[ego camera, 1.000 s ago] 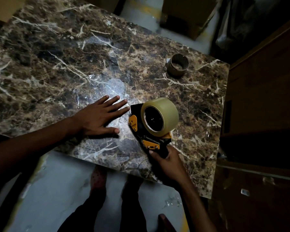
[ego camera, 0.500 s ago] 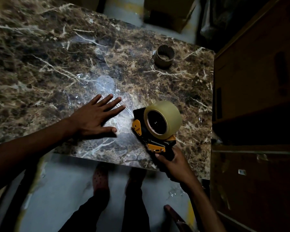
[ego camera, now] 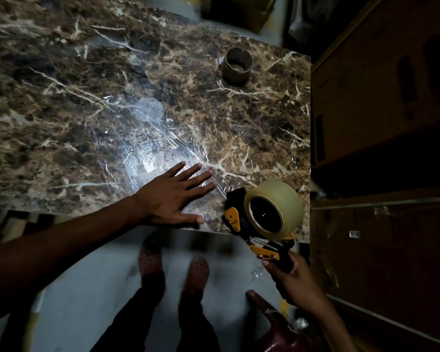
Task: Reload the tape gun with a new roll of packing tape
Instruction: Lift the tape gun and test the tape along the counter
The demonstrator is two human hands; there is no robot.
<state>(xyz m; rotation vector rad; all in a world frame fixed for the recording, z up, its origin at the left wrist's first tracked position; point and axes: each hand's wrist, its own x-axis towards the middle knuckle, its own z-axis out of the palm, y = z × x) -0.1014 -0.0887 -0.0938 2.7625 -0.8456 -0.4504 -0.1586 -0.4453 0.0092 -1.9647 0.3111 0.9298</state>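
Note:
A black and yellow tape gun point(ego camera: 241, 219) carries a full roll of clear packing tape point(ego camera: 274, 207) on its spindle. My right hand point(ego camera: 295, 283) grips the gun's handle at the table's near right corner. A strip of clear tape point(ego camera: 201, 161) lies stuck on the marble table point(ego camera: 87, 97), running from the gun's front toward the far left. My left hand point(ego camera: 175, 196) lies flat on the table with its fingers spread, pressing on that strip. An empty brown cardboard tape core point(ego camera: 236, 66) stands on the table at the far right.
Wooden crates or cabinets point(ego camera: 381, 123) stand close against the table's right side. Cardboard boxes point(ego camera: 234, 8) sit on the floor beyond the far edge. My legs and shoes point(ego camera: 173, 275) are below the near edge on a grey floor.
My right hand has pulled the tape gun toward the near right corner of the table. My left hand stays flat on the tape. The camera has tilted down.

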